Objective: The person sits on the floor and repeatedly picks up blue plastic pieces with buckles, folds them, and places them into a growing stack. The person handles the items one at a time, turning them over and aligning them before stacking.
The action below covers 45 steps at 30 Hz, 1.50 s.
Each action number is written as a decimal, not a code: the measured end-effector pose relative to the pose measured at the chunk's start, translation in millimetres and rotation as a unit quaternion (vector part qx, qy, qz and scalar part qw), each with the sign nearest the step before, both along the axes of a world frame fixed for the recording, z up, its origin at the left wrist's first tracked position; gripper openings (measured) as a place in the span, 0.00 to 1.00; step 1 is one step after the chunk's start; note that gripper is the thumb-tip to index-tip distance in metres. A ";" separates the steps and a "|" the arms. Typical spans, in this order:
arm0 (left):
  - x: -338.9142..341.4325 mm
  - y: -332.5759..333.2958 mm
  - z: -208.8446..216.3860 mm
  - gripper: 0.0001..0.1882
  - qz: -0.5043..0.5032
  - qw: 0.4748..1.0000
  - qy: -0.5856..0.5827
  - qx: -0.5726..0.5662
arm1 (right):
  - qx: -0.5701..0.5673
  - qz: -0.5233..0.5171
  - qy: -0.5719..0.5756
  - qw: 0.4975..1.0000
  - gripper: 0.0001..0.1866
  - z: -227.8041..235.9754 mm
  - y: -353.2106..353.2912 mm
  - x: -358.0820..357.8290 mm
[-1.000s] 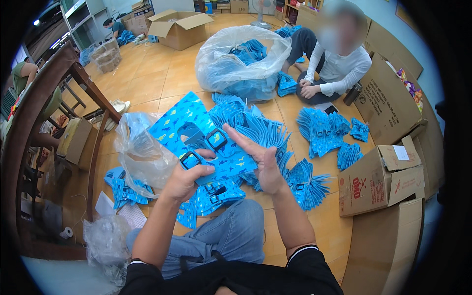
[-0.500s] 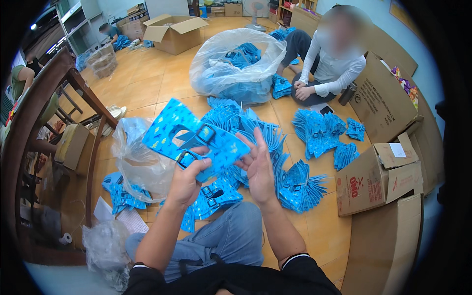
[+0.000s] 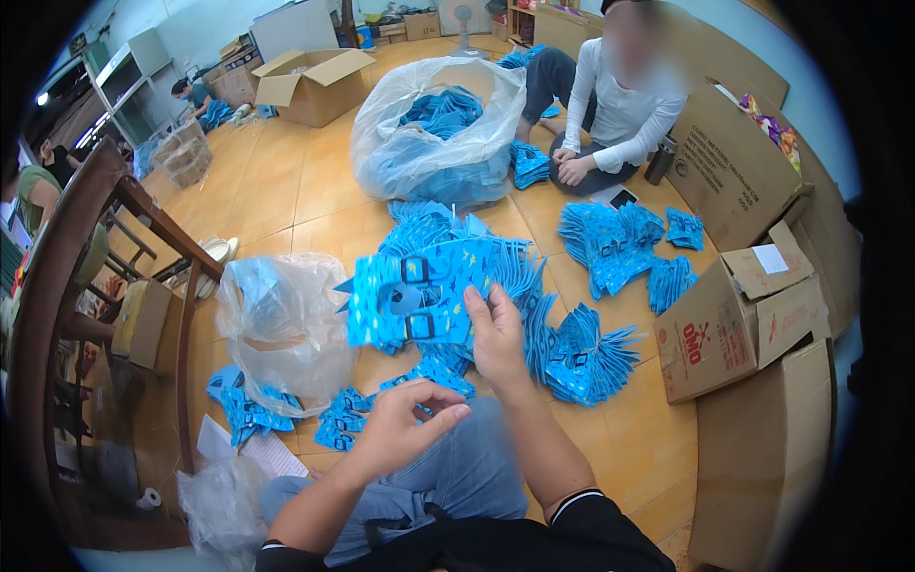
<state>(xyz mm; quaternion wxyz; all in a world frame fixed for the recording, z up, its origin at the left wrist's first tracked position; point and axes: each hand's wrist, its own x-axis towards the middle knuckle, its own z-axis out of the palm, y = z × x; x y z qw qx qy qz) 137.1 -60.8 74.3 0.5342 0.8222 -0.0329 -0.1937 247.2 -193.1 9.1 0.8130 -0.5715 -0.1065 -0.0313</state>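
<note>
Cartons and bags around a wooden floor

A big clear plastic bag (image 3: pixel 434 143) sits beside a seated person in white (image 3: pixel 615 114); brown cardboard boxes (image 3: pixel 739 315) stand right, an open carton (image 3: pixel 310 86) far left.

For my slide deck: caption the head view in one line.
Seated on the floor, right hand lifts a fan of blue packets; left hand hovers empty below.
</note>
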 end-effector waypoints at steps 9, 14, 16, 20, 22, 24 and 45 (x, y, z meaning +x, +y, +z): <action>67.5 14.7 31.5 0.14 0.096 0.936 -0.278 0.196 | -0.045 0.054 0.028 0.997 0.16 4.7 2.6 -22.4; 64.9 -0.2 7.7 0.16 0.070 0.953 -0.259 0.138 | -0.164 -0.022 0.014 0.986 0.19 19.0 -10.3 -13.4; 65.9 -0.5 1.2 0.17 0.080 0.971 -0.225 0.001 | 0.107 0.108 0.126 0.980 0.20 15.5 -8.9 -10.3; 81.0 3.1 -13.2 0.17 0.059 0.969 -0.154 -0.184 | 0.372 0.278 0.279 0.840 0.20 -5.9 0.9 -9.7; 86.6 2.0 -21.1 0.17 0.081 0.967 -0.152 -0.187 | 0.437 0.373 0.205 0.792 0.20 -13.6 3.1 -6.3; 89.9 2.2 -25.1 0.16 0.105 0.965 -0.166 -0.171 | 0.440 0.351 0.210 0.799 0.21 -14.5 5.2 -5.3; 123.2 -4.9 -22.3 0.19 0.146 0.937 -0.314 -0.030 | 0.492 0.218 0.258 0.803 0.20 -7.0 28.0 12.8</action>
